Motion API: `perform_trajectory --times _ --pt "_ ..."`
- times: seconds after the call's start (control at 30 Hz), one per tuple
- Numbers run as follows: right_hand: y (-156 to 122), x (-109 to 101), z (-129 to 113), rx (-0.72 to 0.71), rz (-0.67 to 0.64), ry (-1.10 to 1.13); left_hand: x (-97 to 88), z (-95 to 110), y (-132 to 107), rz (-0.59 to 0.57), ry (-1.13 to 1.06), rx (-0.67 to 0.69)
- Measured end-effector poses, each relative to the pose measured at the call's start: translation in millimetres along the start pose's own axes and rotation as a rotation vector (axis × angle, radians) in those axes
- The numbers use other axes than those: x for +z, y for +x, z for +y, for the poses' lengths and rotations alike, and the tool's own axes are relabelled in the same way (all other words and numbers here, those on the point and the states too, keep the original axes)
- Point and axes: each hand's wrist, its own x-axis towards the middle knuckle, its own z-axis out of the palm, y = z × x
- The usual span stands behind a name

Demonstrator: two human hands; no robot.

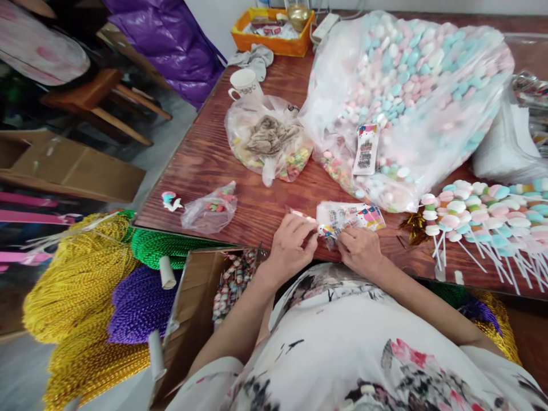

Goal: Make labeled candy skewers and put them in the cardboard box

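At the table's front edge, my left hand (293, 245) is closed on a small clear plastic packet (305, 216) with pinkish pieces inside. My right hand (362, 251) has its fingers pinched on the near end of the same packet, where a colourful printed label (326, 230) shows between the hands. A stack of printed label cards (353, 216) lies just beyond my fingers. To the right are several candy-like skewers (466, 211) of pastel discs on white sticks. The fingertips partly hide the packet.
A large clear bag of pastel discs (402, 85) fills the table's back right, a single card (366, 149) on it. Leftward are a smaller bag (269, 140), a mug (246, 84), a flat bag (212, 208) and an orange tray (274, 45). Bead strands (81, 274) and a carton (192, 308) stand below.
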Motion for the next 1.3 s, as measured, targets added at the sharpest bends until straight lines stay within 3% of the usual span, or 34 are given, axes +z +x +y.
perform_trajectory --times 0.1,0.17,0.37,0.5,0.7,0.93,1.3 --pt "1.3 -1.2 0.8 0.02 0.019 0.065 -7.5 -3.7 2.6 -0.112 0.14 0.108" --pt "2.4 -2.8 0.2 0.05 0.027 0.155 -5.9 -3.5 1.9 -0.124 0.158 0.127" --pt "5.7 -4.9 -5.5 0.088 0.104 0.294 5.3 8.3 1.4 -0.008 0.2 0.009" --pt "6.7 -3.8 -6.3 0.093 0.143 0.289 3.8 12.7 -1.3 -0.083 0.178 -0.119" --pt "4.2 0.9 -7.1 0.126 0.102 0.314 13.4 6.6 -9.4 -0.187 0.074 -0.219" --pt "1.5 1.1 -8.7 0.171 0.027 0.379 26.1 5.9 -8.3 -0.167 0.066 -0.28" --pt "0.7 4.7 -11.6 0.154 -0.083 0.268 36.8 3.4 -4.3 -0.121 0.15 -0.335"
